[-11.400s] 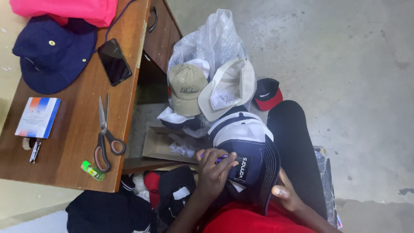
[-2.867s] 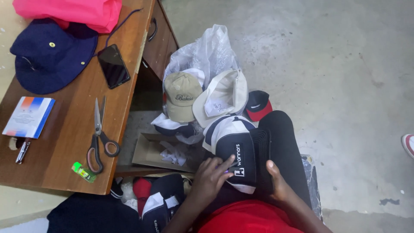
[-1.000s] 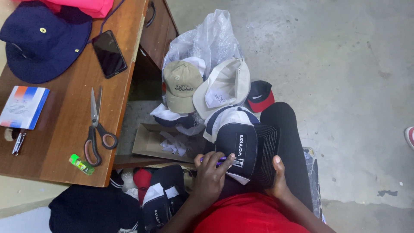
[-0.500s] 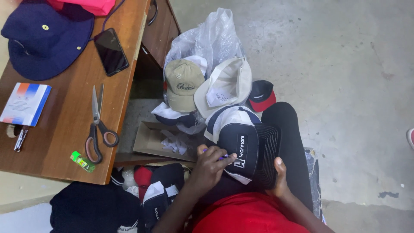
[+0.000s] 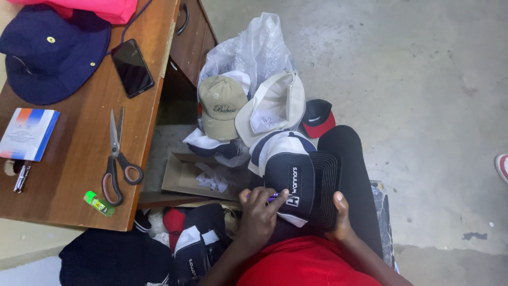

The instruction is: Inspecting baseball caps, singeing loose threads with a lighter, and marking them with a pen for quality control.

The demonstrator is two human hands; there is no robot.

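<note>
The floor [image 5: 423, 79] is grey concrete, and a brown wooden desk [image 5: 79, 159] stands on the left. On the desk lie a navy bucket hat [image 5: 50, 53], a black phone [image 5: 132, 68], scissors [image 5: 115, 159], a small green lighter [image 5: 98, 204] and a little white booklet [image 5: 27, 134]. Something pink [image 5: 90, 6] sits at the top edge.

A person in a red top sits by the desk with a black and white cap [image 5: 293, 182] on their lap. The left hand [image 5: 259, 214] rests on the cap's front, with its fingers pinched together on a thin purple tool [image 5: 272, 197]; you cannot tell what kind of tool it is. The right hand [image 5: 341, 220] grips the cap's dark brim from the side, thumb on top.

Just past the cap are a tan cap [image 5: 221, 106], a cream cap [image 5: 272, 108] turned inside out, a black and red cap [image 5: 317, 117] and a clear plastic bag [image 5: 248, 47]. An open cardboard box [image 5: 185, 177] lies near the left hand. More dark caps [image 5: 198, 243] sit below it.
</note>
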